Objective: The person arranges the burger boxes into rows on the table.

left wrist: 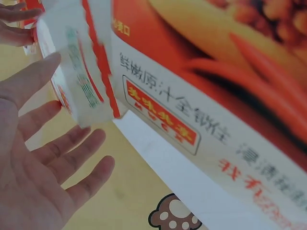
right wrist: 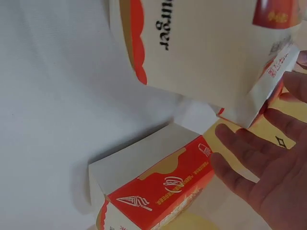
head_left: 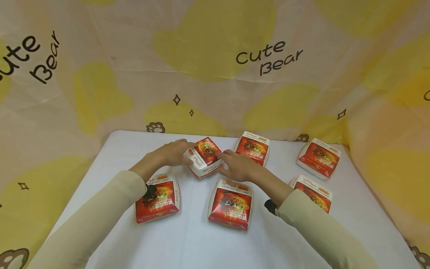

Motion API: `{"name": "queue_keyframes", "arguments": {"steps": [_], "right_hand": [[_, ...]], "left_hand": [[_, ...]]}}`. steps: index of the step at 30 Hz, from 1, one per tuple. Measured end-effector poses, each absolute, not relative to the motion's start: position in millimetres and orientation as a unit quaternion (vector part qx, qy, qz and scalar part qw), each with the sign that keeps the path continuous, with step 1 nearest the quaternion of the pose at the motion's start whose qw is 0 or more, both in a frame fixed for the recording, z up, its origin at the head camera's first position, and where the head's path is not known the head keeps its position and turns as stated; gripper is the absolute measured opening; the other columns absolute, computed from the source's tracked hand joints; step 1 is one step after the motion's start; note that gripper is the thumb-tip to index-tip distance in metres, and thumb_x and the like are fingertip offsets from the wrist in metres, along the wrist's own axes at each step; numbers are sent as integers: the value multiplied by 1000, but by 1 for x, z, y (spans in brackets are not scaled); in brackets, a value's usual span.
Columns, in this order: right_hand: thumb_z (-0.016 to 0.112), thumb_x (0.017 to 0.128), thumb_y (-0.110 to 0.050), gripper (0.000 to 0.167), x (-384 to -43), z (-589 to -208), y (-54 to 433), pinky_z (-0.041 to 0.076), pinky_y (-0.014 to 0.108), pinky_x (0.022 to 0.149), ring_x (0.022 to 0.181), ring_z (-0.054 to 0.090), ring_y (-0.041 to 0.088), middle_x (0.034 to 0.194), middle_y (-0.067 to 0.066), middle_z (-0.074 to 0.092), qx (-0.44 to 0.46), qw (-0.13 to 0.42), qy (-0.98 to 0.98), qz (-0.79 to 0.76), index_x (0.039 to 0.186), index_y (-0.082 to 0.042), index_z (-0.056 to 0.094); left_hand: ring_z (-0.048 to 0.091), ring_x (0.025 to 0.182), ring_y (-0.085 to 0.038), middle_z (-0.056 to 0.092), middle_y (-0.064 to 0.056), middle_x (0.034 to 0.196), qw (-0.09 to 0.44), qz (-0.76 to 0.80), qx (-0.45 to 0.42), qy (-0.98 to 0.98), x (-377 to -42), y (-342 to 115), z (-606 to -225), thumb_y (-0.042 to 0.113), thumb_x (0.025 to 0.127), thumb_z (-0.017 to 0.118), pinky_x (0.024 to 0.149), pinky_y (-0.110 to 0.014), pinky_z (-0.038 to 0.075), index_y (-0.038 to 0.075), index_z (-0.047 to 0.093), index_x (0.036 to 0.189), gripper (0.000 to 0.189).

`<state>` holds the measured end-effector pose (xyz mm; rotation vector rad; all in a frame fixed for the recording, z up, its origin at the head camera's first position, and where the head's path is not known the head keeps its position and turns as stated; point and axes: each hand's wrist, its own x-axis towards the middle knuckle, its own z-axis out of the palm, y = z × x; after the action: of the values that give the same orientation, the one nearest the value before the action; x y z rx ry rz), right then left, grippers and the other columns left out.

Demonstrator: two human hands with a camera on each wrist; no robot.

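Observation:
A red-and-white burger box (head_left: 205, 155), turned at an angle, is between my two hands near the back of the table. My left hand (head_left: 172, 152) holds its left side with thumb and forefinger, and the other fingers (left wrist: 93, 177) are spread apart. On the opposite side my right hand (head_left: 240, 165) grips the same box, forefinger over the printed top and thumb lower down. In the right wrist view that box (right wrist: 276, 72) shows only in part at the right edge, and the remaining fingers (right wrist: 240, 148) reach out past it.
Similar boxes stand around: one (head_left: 256, 144) just right at the back, one (head_left: 231, 203) in front, one (head_left: 164, 200) partly under the left wrist. Two more boxes (head_left: 319, 157) (head_left: 312, 190) are at the right. A patterned cloth (head_left: 208, 56) hangs behind the white table (head_left: 188, 243).

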<state>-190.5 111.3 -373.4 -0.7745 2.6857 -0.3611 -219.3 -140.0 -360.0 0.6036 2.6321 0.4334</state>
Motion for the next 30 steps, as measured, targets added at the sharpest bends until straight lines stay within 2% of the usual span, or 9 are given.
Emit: {"name": "queue_keyframes", "arguments": {"steps": [4, 8, 11, 16, 19, 23, 26, 30], "right_hand": [[59, 98, -37, 63, -191, -375, 115, 37, 59, 108, 133, 48, 38, 151, 18, 43, -257, 154, 947, -114, 155, -21, 36], [59, 98, -38, 64, -190, -373, 116, 38, 60, 106, 132, 49, 37, 148, 18, 47, -258, 153, 947, -112, 155, -19, 37], [59, 98, -39, 65, -189, -371, 114, 40, 59, 106, 133, 49, 37, 147, 18, 48, -261, 167, 944, -117, 155, -17, 37], [58, 99, -37, 69, -190, -373, 113, 38, 56, 108, 139, 42, 38, 154, 19, 39, -250, 202, 938, -130, 157, -14, 30], [58, 99, -37, 71, -193, -375, 112, 35, 55, 111, 142, 37, 37, 156, 19, 36, -253, 208, 935, -139, 158, -12, 27], [57, 100, -38, 71, -197, -376, 113, 33, 52, 113, 144, 34, 33, 157, 16, 36, -256, 207, 932, -150, 158, -11, 26], [55, 101, -38, 68, -198, -376, 114, 34, 52, 113, 143, 37, 33, 155, 15, 40, -254, 202, 933, -155, 157, -10, 29], [54, 101, -37, 64, -198, -373, 114, 37, 53, 110, 138, 44, 33, 151, 15, 46, -248, 205, 929, -180, 155, -8, 34]], "left_hand": [[40, 137, -42, 44, -23, 148, 201, 154, 212, 944, -220, -140, -361, 28, 93, 70, 107, -64, 34, 11, 43, 151, 66], [49, 128, -39, 53, -22, 139, 200, 162, 217, 942, -221, -141, -362, 26, 95, 68, 103, -60, 42, 8, 45, 149, 62], [55, 118, -35, 58, -20, 129, 197, 171, 223, 939, -221, -142, -362, 24, 97, 64, 97, -55, 47, 7, 46, 148, 57], [58, 109, -31, 61, -18, 123, 198, 182, 225, 936, -222, -141, -363, 19, 100, 59, 92, -50, 50, 7, 44, 149, 53], [56, 113, -32, 60, -18, 126, 205, 176, 212, 939, -222, -140, -364, 21, 100, 60, 96, -53, 48, 9, 39, 153, 58], [47, 132, -39, 51, -21, 143, 215, 170, 191, 943, -221, -140, -368, 29, 99, 62, 105, -61, 39, 11, 30, 157, 68], [37, 140, -43, 41, -22, 152, 223, 166, 180, 944, -221, -140, -370, 37, 99, 61, 109, -64, 32, 11, 24, 159, 74], [33, 141, -45, 37, -22, 154, 231, 166, 172, 943, -220, -141, -371, 42, 99, 59, 110, -65, 30, 13, 19, 160, 78]]}}
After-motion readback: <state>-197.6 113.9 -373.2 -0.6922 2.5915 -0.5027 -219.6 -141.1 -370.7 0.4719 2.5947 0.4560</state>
